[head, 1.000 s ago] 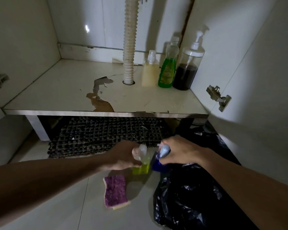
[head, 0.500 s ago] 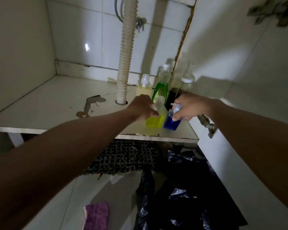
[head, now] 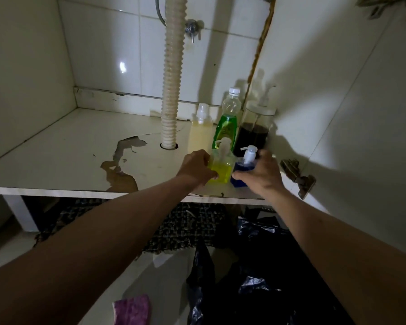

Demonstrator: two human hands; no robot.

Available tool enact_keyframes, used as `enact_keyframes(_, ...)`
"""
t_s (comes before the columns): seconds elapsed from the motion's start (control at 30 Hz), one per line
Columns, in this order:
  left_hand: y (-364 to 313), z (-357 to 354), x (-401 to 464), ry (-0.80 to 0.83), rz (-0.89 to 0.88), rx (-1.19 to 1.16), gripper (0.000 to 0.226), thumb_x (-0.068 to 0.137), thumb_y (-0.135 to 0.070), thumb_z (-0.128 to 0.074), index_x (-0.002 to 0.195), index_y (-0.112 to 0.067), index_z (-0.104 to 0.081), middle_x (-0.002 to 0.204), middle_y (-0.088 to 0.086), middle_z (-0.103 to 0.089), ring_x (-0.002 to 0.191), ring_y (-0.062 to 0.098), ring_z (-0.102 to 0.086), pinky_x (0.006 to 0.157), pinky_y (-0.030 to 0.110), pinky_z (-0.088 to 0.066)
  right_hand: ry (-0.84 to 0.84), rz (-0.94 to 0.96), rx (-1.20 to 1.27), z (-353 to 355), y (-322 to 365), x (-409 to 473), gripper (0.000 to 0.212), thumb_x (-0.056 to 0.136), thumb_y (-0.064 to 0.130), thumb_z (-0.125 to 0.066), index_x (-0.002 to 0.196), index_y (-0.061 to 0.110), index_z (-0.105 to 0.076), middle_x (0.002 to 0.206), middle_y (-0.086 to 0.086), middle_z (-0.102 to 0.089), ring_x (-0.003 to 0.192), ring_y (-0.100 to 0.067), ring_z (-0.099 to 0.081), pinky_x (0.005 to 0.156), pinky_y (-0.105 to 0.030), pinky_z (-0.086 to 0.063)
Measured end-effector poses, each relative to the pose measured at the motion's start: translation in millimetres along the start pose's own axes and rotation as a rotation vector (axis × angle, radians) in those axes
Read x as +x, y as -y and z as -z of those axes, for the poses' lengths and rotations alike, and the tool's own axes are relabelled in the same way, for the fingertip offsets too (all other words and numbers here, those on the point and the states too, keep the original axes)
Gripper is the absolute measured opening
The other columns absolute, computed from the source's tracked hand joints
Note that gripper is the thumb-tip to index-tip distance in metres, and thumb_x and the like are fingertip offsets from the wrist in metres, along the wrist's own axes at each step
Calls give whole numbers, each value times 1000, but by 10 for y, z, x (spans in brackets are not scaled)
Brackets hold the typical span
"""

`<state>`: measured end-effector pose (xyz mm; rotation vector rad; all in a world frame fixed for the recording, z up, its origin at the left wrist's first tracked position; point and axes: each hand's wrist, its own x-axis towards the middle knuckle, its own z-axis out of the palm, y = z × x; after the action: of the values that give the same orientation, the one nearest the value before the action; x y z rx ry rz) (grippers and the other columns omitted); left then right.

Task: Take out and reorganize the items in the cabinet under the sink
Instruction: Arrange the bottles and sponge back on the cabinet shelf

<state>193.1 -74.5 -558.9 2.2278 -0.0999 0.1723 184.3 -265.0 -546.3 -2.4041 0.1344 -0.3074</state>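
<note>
Two small pump bottles stand side by side on the cabinet floor (head: 56, 156) near its front right. My left hand (head: 197, 168) grips the yellow pump bottle (head: 222, 166). My right hand (head: 261, 173) holds the blue pump bottle (head: 245, 164) from its right side. Behind them along the right wall stand a pale yellow bottle (head: 199, 134), a green bottle (head: 227, 123) and a tall pump dispenser of dark liquid (head: 254, 132).
A ribbed drain hose (head: 172, 73) drops through a hole in the cabinet floor, which has a peeled, stained patch (head: 121, 165). A door hinge (head: 298, 175) juts out at the right. On the tiled floor lie a woven mat (head: 174, 228), a black plastic bag (head: 267, 273) and a purple sponge (head: 133, 309).
Both hands lifted the two pump bottles from the tiled floor up into the cabinet and now have them resting on its floor in front of the three taller bottles.
</note>
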Motion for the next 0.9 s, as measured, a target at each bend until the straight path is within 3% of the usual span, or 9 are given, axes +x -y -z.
enact_keyframes(0.17, -73, -153, 93, -46, 8, -19, 44, 67, -20, -87, 102, -5, -66, 95, 13, -66, 88, 27, -61, 67, 31, -47, -179, -102, 70, -177, -43, 30, 70, 69, 37, -88, 121, 7, -53, 122, -13, -61, 110, -33, -60, 88, -41, -52)
enact_keyframes(0.33, -173, -364, 297, -75, 23, -55, 50, 72, -15, -83, 117, -5, -66, 103, 12, -67, 94, 26, -61, 65, 24, -41, -283, -134, 84, -196, -97, 244, 63, 76, 32, -85, 121, 1, -55, 124, -18, -59, 113, -37, -58, 90, -42, -48)
enact_keyframes(0.47, -226, -505, 464, -102, 39, -84, 56, 78, -12, -78, 131, -9, -61, 116, 13, -67, 105, 27, -62, 74, 22, -42, -330, -138, 52, -254, -101, 354, 62, 80, 32, -82, 122, -3, -54, 126, -22, -57, 117, -38, -54, 91, -40, -45)
enact_keyframes(0.9, -201, -658, 708, -142, -18, -41, 45, 81, -12, -75, 124, -10, -65, 113, 16, -66, 101, 32, -63, 74, 25, -45, -401, -146, 28, -311, -189, 558, 63, 85, 32, -77, 128, -4, -48, 129, -26, -58, 122, -40, -55, 93, -41, -46)
